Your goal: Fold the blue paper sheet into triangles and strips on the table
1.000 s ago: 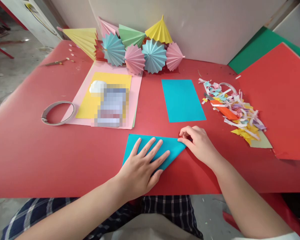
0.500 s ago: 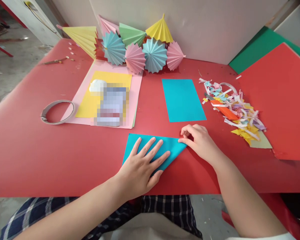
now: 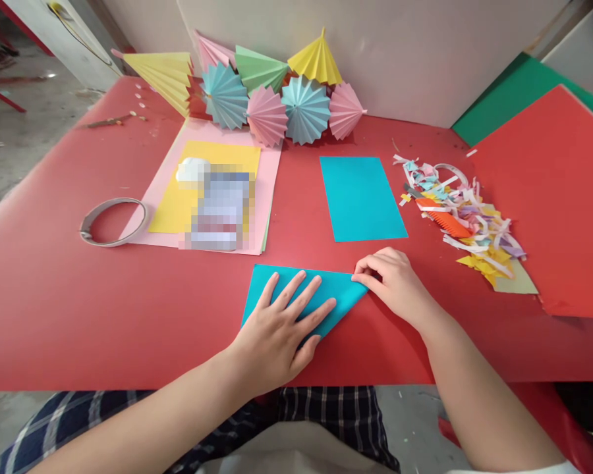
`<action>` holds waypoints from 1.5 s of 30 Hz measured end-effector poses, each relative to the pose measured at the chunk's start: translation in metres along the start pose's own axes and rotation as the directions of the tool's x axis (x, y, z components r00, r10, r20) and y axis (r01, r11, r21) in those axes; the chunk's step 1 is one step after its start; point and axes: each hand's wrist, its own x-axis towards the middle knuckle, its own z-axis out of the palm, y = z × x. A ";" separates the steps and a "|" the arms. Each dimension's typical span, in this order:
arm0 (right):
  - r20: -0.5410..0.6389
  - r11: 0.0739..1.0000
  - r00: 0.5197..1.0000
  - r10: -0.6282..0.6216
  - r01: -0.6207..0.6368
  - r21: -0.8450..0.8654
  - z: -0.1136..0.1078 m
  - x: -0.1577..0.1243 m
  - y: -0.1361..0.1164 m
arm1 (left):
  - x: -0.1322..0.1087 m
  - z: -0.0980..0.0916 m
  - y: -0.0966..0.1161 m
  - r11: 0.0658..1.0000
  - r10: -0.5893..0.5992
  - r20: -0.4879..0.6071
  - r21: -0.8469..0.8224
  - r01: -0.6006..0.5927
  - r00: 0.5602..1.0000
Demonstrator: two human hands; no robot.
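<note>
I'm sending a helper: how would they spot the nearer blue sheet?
On the red table, find the spread left hand near the front edge. Beneath it lies the blue sheet, its right corner pinched by the right hand. Unlike the untouched blue rectangle beyond, it has a slanted side.

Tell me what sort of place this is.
Probably an indoor paper-craft workspace: pleated umbrellas at the back, heaped scraps to the right, and a folded blue sheet under the left hand.

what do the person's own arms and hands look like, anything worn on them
The left hand and right hand are ungloved, with no ring or watch visible. The left forearm and right forearm are bare; a whitish sleeve edge shows bottom right.
</note>
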 end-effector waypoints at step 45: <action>-0.096 1.000 0.995 -0.019 0.019 -0.001 0.009 -0.002 0.004 | 0.002 0.002 0.000 1.000 -0.020 -0.024 -0.016 0.019 1.000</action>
